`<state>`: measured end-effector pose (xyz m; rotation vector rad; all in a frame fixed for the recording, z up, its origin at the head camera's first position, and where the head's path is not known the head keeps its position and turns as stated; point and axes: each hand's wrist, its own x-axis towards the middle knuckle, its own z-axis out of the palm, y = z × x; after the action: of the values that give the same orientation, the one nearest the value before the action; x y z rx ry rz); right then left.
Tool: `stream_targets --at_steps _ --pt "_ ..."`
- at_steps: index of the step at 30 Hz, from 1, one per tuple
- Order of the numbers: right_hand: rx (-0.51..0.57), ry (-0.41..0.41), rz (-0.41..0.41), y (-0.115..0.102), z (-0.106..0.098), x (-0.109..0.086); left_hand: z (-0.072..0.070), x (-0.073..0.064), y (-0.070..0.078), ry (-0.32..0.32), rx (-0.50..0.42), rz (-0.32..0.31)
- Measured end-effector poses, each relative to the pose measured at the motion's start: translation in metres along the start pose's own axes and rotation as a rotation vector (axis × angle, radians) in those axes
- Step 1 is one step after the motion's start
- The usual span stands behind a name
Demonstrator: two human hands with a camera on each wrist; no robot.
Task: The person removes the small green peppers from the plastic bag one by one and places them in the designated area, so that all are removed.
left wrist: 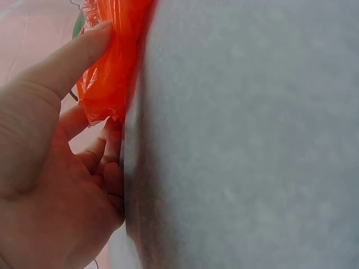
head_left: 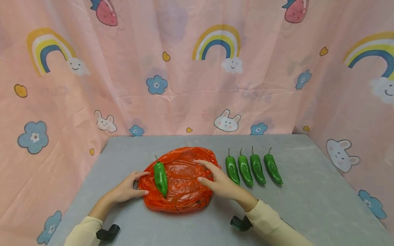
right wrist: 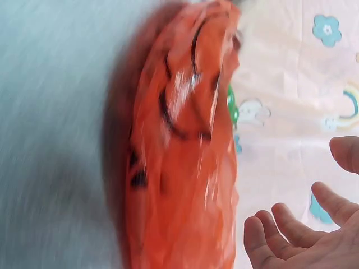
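Observation:
A crinkled red plastic bag (head_left: 181, 186) lies on the grey table, with one green chili pepper (head_left: 160, 179) lying on its left part. My left hand (head_left: 127, 188) holds the bag's left edge, the thumb on the near side and the forefinger farther back; in the left wrist view the bag (left wrist: 120, 61) passes between them and partly hides the fingertips. Over the bag's right part is my right hand (head_left: 220, 181), fingers spread and holding nothing. In the right wrist view that hand (right wrist: 314, 235) shows apart from the bag (right wrist: 185, 157).
Several green chili peppers (head_left: 244, 171) lie in a row to the right of the bag, stems pointing away. The grey table (head_left: 307, 191) ends against a pink patterned curtain (head_left: 191, 102) at the back and sides. Black straps (head_left: 107, 233) are on the wrists.

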<state>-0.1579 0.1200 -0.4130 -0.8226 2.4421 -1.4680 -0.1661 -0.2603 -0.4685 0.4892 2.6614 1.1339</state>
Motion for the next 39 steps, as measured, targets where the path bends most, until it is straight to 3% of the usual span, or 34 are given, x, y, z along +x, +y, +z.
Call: stream_targets --at_steps 14,20,28,34,39 --pt "0.078 -0.135 -0.034 -0.014 0.044 0.02 -0.001 0.0 0.004 0.019 0.007 0.015" --pt "0.105 -0.211 0.014 -0.021 0.063 0.032 0.0 -0.002 0.004 0.014 0.012 0.009" --pt "0.039 -0.256 0.131 -0.022 0.083 0.049 0.001 -0.002 0.005 -0.008 0.009 -0.051" --pt "0.033 -0.26 0.167 -0.02 0.092 0.059 0.001 -0.002 0.004 -0.005 0.005 -0.04" --pt "0.094 -0.253 0.168 -0.018 0.097 0.068 0.002 -0.002 0.0 0.017 0.013 0.01"
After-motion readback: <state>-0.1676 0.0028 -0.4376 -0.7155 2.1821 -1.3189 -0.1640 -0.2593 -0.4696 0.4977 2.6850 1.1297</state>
